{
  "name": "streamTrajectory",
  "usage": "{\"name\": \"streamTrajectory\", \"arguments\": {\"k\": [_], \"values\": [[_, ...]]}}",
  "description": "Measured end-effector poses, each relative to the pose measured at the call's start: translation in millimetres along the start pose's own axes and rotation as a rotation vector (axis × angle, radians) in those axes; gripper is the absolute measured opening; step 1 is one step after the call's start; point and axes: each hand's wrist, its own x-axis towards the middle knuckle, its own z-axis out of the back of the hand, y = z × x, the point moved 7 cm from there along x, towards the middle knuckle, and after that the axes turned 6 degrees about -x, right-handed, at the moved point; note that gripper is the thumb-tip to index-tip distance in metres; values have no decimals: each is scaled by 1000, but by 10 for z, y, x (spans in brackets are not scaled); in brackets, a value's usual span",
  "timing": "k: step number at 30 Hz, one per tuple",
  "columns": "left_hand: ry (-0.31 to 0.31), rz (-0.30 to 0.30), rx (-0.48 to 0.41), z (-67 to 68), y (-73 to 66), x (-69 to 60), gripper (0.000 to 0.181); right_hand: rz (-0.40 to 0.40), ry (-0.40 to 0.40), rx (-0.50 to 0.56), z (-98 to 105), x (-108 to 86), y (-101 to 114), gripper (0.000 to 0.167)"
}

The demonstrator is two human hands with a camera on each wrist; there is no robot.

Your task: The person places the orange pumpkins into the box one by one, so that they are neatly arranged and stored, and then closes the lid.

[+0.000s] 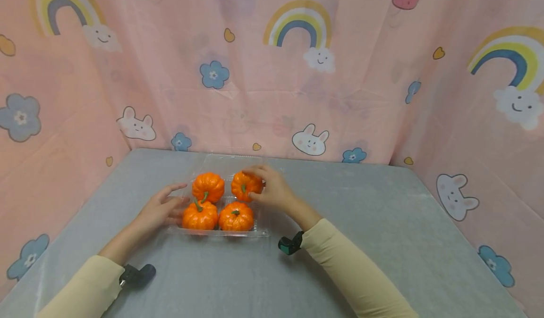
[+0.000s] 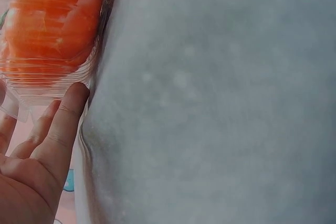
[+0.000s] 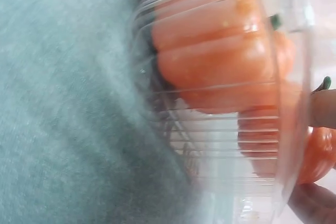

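A clear plastic clamshell box [image 1: 216, 233] holds several small orange pumpkins with green stems. My right hand [image 1: 274, 188] grips the back-right pumpkin [image 1: 243, 187], thumb on the near side and fingers over its top. The front-right pumpkin [image 1: 236, 218], front-left pumpkin [image 1: 199, 217] and back-left pumpkin [image 1: 208, 185] sit in the box. At the box's left side is my left hand [image 1: 157, 209], fingers extended; in the left wrist view its fingertips [image 2: 76, 94] touch the ribbed plastic wall. Through the box wall, the right wrist view shows a pumpkin [image 3: 220, 51] close up.
The box stands on a grey table [image 1: 361, 242], its transparent lid [image 1: 231, 160] folded open toward the back. Pink printed curtains [image 1: 263, 96] enclose the table's back and sides. A dark wrist device [image 1: 291, 243] is strapped on each arm.
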Motion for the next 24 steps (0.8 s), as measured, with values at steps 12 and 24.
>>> {"name": "streamTrajectory", "arguments": {"k": [12,24], "values": [[-3,-1,-16,-5,-1,1,57,28,26,-30,-79,-2,20,55],[-8,0,-10,1,12,9,57,-7,71,-62,-139,8,5,57]]}}
